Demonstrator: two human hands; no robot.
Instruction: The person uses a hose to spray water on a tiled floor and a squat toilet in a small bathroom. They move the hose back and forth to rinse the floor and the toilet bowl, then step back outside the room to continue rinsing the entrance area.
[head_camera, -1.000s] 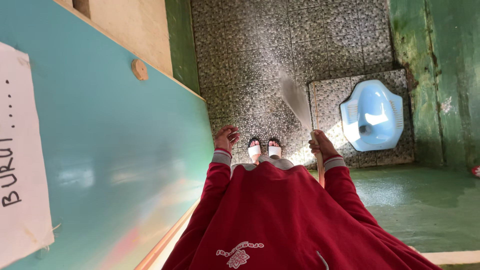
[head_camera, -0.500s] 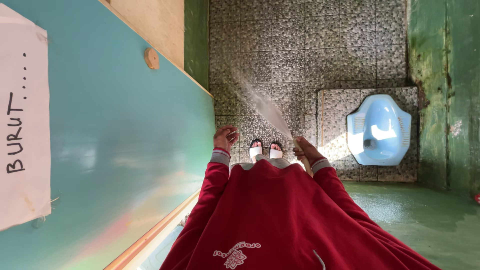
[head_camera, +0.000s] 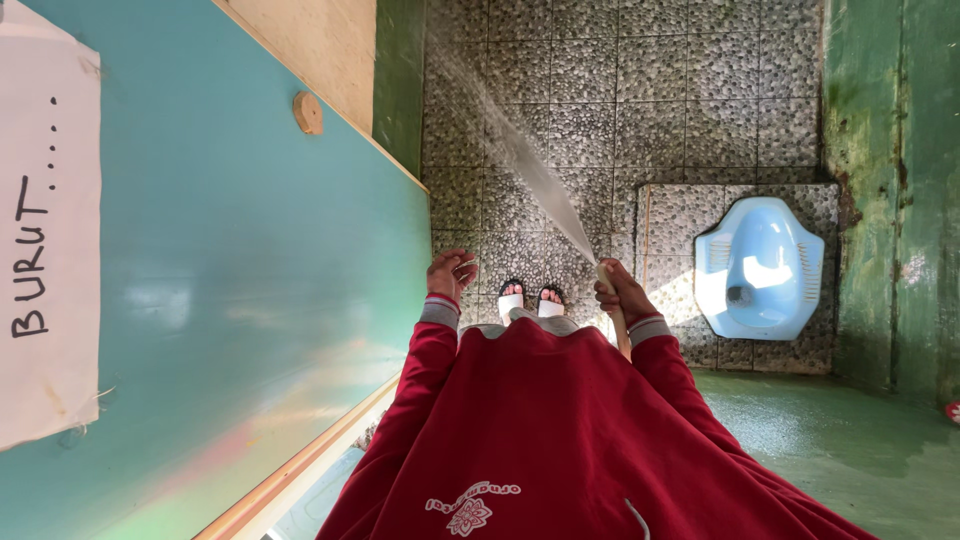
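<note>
My right hand (head_camera: 622, 293) grips the end of a pale hose (head_camera: 616, 318) that runs down along my red sleeve. A jet of water (head_camera: 520, 160) shoots from the hose up and to the left across the grey pebble-tiled floor (head_camera: 600, 80). My left hand (head_camera: 450, 273) hangs free beside the teal door, fingers loosely curled, holding nothing. My feet in white sandals (head_camera: 528, 300) stand on the tiles between the two hands. A light blue squat toilet (head_camera: 760, 268) sits on a raised tiled step to the right.
A teal door (head_camera: 220, 300) with a wooden edge and a small wooden knob (head_camera: 308, 113) fills the left. A white paper sheet (head_camera: 45, 240) is stuck on it. Stained green walls (head_camera: 890, 200) stand at the right, with wet green floor (head_camera: 840, 440) below.
The water jet has swung from the right, near the toilet step, over to the left across the tiles. My right hand has shifted with the hose; the left hand stayed put.
</note>
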